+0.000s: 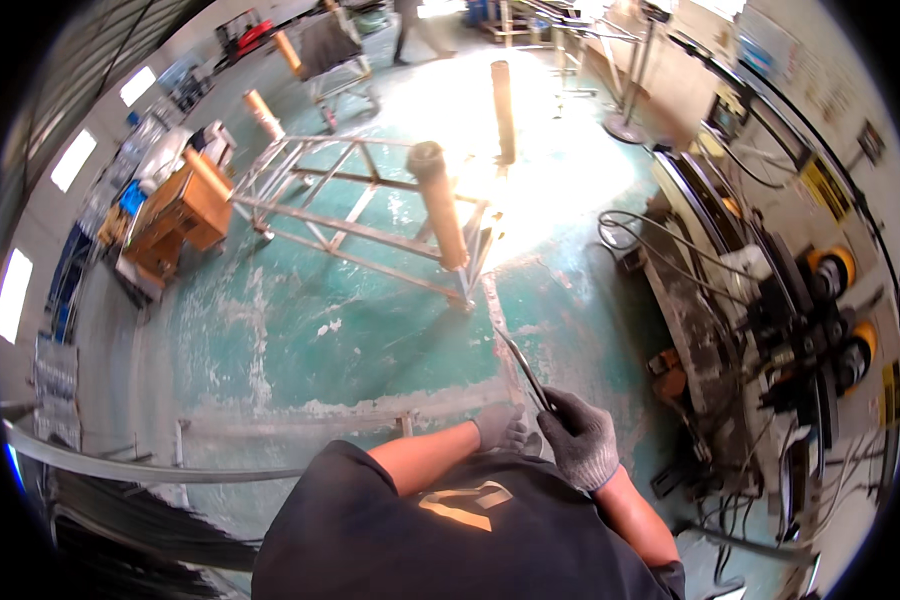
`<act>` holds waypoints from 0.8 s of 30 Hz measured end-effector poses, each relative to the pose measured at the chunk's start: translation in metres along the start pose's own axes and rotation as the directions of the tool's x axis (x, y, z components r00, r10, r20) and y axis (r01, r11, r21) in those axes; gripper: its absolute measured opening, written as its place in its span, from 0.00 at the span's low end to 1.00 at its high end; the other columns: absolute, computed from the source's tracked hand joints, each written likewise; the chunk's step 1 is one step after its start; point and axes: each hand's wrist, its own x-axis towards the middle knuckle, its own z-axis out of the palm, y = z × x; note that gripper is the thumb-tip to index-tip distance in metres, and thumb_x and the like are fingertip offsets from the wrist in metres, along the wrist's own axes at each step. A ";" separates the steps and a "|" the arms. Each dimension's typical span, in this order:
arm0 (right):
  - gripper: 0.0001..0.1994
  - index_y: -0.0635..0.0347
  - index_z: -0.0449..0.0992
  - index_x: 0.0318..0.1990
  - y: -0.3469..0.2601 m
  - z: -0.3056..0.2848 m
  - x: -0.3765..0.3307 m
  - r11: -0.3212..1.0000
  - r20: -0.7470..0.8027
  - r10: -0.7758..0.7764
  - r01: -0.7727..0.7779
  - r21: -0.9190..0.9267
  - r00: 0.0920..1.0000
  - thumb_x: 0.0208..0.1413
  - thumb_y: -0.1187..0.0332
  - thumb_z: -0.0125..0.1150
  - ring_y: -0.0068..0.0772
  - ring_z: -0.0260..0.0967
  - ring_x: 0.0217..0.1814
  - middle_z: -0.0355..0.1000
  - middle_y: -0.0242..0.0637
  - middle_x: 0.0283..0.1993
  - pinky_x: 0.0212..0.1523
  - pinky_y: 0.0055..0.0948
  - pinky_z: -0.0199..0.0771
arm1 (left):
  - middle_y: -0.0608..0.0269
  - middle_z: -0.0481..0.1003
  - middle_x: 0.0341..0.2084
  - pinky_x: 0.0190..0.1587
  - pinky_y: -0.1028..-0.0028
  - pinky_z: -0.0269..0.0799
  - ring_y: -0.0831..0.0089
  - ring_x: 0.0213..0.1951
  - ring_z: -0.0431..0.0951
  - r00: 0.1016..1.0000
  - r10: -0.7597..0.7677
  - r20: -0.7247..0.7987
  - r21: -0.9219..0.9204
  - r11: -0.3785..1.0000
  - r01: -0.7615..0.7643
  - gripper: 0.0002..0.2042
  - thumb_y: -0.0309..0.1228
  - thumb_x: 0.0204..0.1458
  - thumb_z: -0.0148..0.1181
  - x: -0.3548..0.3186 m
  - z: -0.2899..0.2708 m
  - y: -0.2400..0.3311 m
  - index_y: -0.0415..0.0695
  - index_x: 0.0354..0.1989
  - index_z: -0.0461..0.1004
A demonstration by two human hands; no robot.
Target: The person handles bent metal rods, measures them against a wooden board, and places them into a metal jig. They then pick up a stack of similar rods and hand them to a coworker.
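Both of my hands wear grey knit gloves and are close in front of my dark shirt. My right hand is closed round a thin dark metal rod, slightly curved, which points forward and a little left over the floor. The rod's lower part is hidden in the glove. My left hand is just left of the right one, its fingers curled in. What it holds, if anything, is hidden.
Ahead stands a metal frame cart with upright brown tubes at its corners. A long machine with cables lines the right side. A wooden desk is at the left. A metal rail crosses the lower left.
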 end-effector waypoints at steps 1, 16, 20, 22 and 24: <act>0.18 0.66 0.81 0.60 -0.008 0.009 0.020 0.998 0.048 -0.063 0.062 0.018 0.997 0.64 0.72 0.67 0.21 0.76 0.38 0.81 0.44 0.37 0.44 0.29 0.79 | 0.60 0.76 0.41 0.44 0.56 0.80 0.61 0.39 0.80 0.993 0.038 0.111 -0.126 0.992 -0.024 0.18 0.47 0.73 0.53 0.013 -0.021 -0.001 0.42 0.50 0.72; 0.16 0.64 0.82 0.55 -0.141 0.243 0.264 0.976 0.650 -0.205 0.205 0.077 0.732 0.62 0.71 0.73 0.26 0.78 0.45 0.80 0.39 0.44 0.49 0.30 0.79 | 0.66 0.71 0.29 0.32 0.73 0.71 0.76 0.29 0.73 0.876 0.482 -0.008 -0.792 0.532 -0.299 0.06 0.29 0.71 0.53 -0.068 -0.186 0.150 0.42 0.41 0.73; 0.35 0.60 0.80 0.58 -0.143 0.220 0.378 0.466 0.268 -0.796 0.832 -0.302 0.543 0.37 0.74 0.87 0.53 0.75 0.64 0.78 0.44 0.59 0.64 0.47 0.77 | 0.75 0.63 0.23 0.23 0.82 0.59 0.85 0.20 0.62 0.886 0.335 -0.322 -0.792 0.417 -0.445 0.08 0.26 0.71 0.53 -0.152 -0.259 0.196 0.44 0.35 0.70; 0.41 0.56 0.78 0.65 -0.135 0.186 0.445 0.332 0.095 -0.824 0.611 -0.718 0.558 0.37 0.72 0.87 0.55 0.66 0.74 0.72 0.47 0.68 0.72 0.49 0.71 | 0.76 0.62 0.22 0.21 0.81 0.56 0.85 0.19 0.61 0.887 0.427 -0.176 -0.919 0.252 -0.304 0.07 0.26 0.72 0.51 -0.190 -0.306 0.196 0.42 0.37 0.70; 0.40 0.54 0.78 0.66 -0.107 0.157 0.515 0.240 0.173 -0.803 0.574 -0.783 0.571 0.39 0.66 0.86 0.60 0.62 0.77 0.69 0.48 0.73 0.73 0.51 0.70 | 0.77 0.60 0.22 0.20 0.80 0.55 0.85 0.19 0.60 0.869 0.443 -0.221 -0.893 0.266 -0.363 0.07 0.25 0.72 0.50 -0.202 -0.357 0.194 0.41 0.39 0.70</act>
